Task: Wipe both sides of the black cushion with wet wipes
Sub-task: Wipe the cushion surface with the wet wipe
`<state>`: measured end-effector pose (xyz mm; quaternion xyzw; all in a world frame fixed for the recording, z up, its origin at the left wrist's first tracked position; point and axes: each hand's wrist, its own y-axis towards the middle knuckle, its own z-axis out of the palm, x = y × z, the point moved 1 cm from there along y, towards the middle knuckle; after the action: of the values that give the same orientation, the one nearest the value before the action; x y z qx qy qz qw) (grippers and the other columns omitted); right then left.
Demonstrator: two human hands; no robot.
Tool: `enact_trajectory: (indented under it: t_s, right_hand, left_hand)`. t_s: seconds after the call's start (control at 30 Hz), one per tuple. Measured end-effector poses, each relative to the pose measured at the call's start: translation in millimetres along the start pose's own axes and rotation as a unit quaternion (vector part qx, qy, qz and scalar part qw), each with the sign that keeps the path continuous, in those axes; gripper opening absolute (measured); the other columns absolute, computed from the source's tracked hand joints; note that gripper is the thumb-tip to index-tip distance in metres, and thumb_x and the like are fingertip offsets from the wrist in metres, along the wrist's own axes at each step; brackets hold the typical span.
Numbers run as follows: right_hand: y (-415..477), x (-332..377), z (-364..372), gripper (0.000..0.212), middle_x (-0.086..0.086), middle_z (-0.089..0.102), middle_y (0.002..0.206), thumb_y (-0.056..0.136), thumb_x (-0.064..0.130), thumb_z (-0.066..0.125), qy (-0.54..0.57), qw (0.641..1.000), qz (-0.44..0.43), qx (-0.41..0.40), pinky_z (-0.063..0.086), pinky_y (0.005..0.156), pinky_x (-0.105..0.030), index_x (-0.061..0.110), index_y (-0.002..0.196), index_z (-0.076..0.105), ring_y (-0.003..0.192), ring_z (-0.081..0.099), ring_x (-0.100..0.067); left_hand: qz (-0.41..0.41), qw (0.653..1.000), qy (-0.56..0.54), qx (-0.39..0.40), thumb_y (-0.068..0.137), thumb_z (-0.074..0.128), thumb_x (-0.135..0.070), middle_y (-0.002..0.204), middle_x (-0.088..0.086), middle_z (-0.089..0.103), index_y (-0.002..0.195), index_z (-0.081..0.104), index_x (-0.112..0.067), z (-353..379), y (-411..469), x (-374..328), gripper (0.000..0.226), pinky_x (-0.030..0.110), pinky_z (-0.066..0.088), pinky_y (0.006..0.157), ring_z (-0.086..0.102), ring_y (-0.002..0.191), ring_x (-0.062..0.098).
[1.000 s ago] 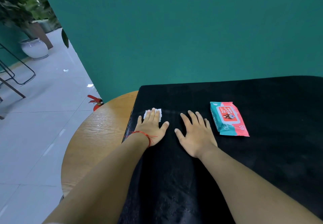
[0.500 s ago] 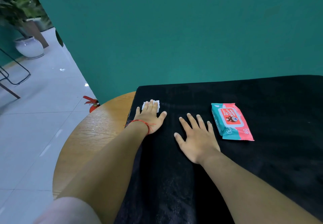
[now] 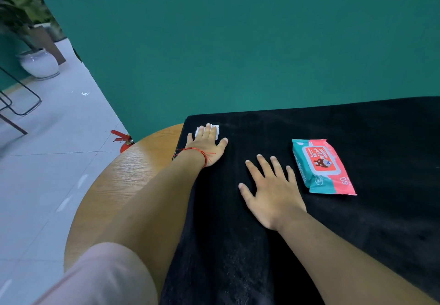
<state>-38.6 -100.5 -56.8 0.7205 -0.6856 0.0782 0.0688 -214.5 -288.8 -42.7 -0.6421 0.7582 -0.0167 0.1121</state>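
The black cushion (image 3: pixel 357 138) lies flat across a round wooden table (image 3: pixel 123 181). My left hand (image 3: pixel 207 146), with a red string at the wrist, presses a white wet wipe (image 3: pixel 216 130) flat against the cushion near its far left corner; most of the wipe is hidden under my straight fingers. My right hand (image 3: pixel 273 190) rests flat on the cushion with fingers spread, nearer to me. A teal and pink wet wipes pack (image 3: pixel 323 166) lies on the cushion just right of my right hand.
A teal wall (image 3: pixel 238 42) stands right behind the table. A red fire extinguisher (image 3: pixel 123 141) sits on the tiled floor beside the table's left edge. A potted plant in a white pot (image 3: pixel 39 64) and black chair legs (image 3: pixel 16 100) stand at the far left.
My left hand has slid the wipe away from me toward the cushion's far left corner. My right hand has stayed flat in about the same spot.
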Motion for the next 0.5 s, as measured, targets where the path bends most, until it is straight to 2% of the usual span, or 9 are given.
enact_trajectory:
  t_s: [0.4,0.5]
  right_hand:
    - [0.1,0.1,-1.7,0.075,0.008,-0.004,0.178,0.101,0.072,0.013,0.003,1.000,-0.004,-0.012,0.000,0.131,-0.054,0.040,0.168,0.005,0.163,-0.010,-0.024]
    - [-0.3,0.3,-1.7,0.075,0.008,-0.002,0.178,0.101,0.072,0.013,0.009,1.000,-0.003,-0.013,0.001,0.131,-0.054,0.040,0.168,0.006,0.164,-0.009,-0.024]
  left_hand:
    - [-0.003,1.000,0.000,-0.016,0.104,0.017,-0.062,0.176,-0.005,-0.004,0.167,0.005,-0.027,-10.4,45.4,-1.2,0.074,0.055,0.000,0.129,-0.007,0.161,0.018]
    - [0.000,0.999,0.011,-0.039,0.103,0.016,-0.066,0.176,-0.001,-0.008,0.168,0.002,-0.030,-5.3,45.6,4.0,0.075,0.054,0.001,0.130,-0.011,0.161,0.023]
